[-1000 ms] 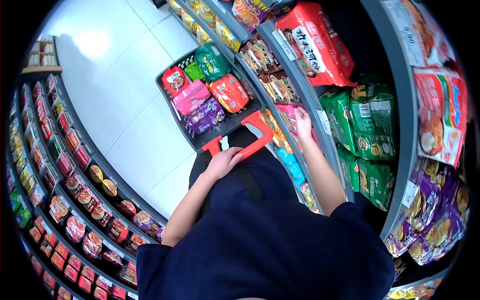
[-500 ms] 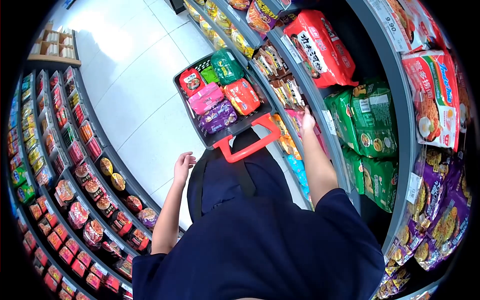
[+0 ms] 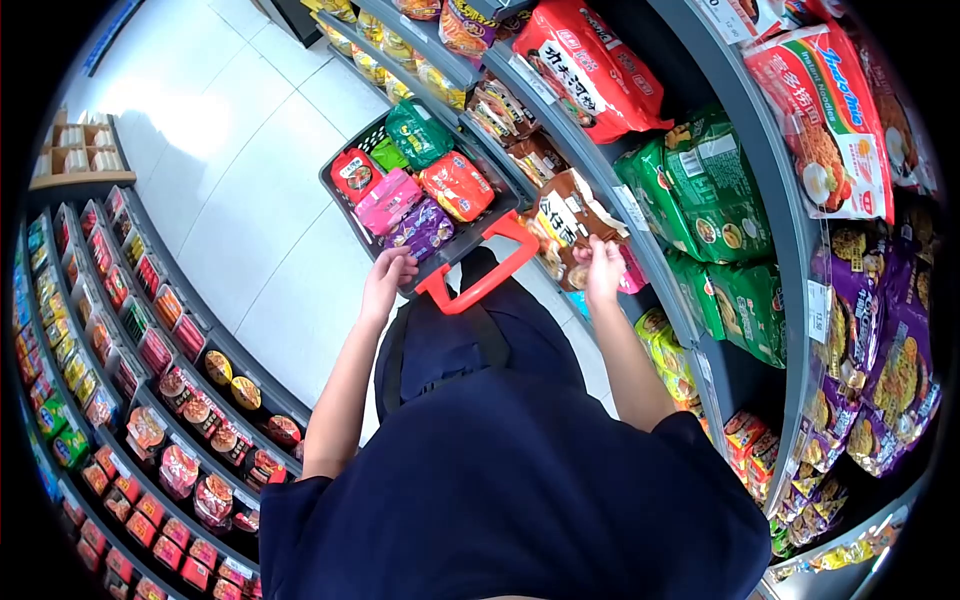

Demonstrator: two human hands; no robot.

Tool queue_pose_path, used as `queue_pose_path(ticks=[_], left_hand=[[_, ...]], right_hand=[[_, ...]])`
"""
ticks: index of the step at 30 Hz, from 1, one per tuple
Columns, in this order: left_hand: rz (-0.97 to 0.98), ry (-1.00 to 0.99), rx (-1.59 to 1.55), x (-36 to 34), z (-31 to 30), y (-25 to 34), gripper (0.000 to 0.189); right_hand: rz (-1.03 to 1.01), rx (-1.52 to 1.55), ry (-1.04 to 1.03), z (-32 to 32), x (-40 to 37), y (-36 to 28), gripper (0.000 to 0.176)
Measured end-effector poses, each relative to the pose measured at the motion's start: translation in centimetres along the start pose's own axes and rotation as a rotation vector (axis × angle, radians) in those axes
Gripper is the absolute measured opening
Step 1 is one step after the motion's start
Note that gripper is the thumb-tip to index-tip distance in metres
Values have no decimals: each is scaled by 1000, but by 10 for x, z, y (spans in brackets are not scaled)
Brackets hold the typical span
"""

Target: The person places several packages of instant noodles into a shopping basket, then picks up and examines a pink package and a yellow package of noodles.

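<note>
Head view: right hand (image 3: pixel 603 268) tight around brown packet (image 3: pixel 565 215), left hand (image 3: pixel 388 275) on basket (image 3: pixel 452 255).

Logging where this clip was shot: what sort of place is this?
Most likely a supermarket's instant-noodle aisle: shelves of noodle packs with price tags, a basket of packets, and a brown packet in the right hand.

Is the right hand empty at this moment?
No, the right hand grips a brown packet, held up between the shelf and the basket.
</note>
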State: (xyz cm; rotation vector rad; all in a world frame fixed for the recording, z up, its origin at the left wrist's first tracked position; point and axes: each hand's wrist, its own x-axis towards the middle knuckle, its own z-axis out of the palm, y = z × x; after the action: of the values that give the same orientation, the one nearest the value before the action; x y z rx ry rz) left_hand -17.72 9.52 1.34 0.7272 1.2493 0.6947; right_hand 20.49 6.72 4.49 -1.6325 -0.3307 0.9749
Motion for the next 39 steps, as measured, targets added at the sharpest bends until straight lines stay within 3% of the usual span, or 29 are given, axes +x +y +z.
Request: queue_pose_path(ticks=[1,5,9,11,12,13,15,16,20,24,28,30,34,37,38,39], left_hand=[[23,-37,-7,5,4,9,30],[39,-185,-85,18,31,46,32],[107,-336,-166,38,61,64,44],[156,-362,-263,41,76,78,54],[42,-299,-281,28,86,101,65],[15,-411,-394,34,85,101,74],[-298,-504,-654,27,74,112,81],[-320,-589,-661,30,62,104,84],[-252,-442,-541,14,48,101,78],[-184,-412,-587,-1,37,90,78],[-121,-371,-635,-2,32,87,78],[-94,-353,-657,-2,30,86,78],[-38,-309,-682,-9,30,82,78],[7,-266,-668,-22,29,81,78],[17,-259,-646,-26,28,81,80],[27,-252,-623,-31,28,82,83]], right_hand=[[-9,-25,40,2,-10,-18,29],[-109,-415,-124,13,-66,-102,31],[-117,-270,-337,29,-102,-173,20],[21,-103,-375,52,-117,-207,12],[95,-34,-379,53,-112,-206,17],[190,17,-441,56,-108,-207,20],[304,49,-495,70,-97,-196,22],[286,31,-527,74,-89,-189,21],[200,-249,-541,104,-82,-176,42],[-278,-623,-607,112,-68,-182,51],[-606,-744,-577,141,-53,-203,19],[-777,-843,-688,168,-57,-220,18],[-611,-1039,-1073,204,-41,-219,40],[-435,-1232,-1326,226,-42,-218,32],[-589,-1241,-1399,228,-39,-213,28],[-523,-1230,-1391,230,-42,-212,27]])
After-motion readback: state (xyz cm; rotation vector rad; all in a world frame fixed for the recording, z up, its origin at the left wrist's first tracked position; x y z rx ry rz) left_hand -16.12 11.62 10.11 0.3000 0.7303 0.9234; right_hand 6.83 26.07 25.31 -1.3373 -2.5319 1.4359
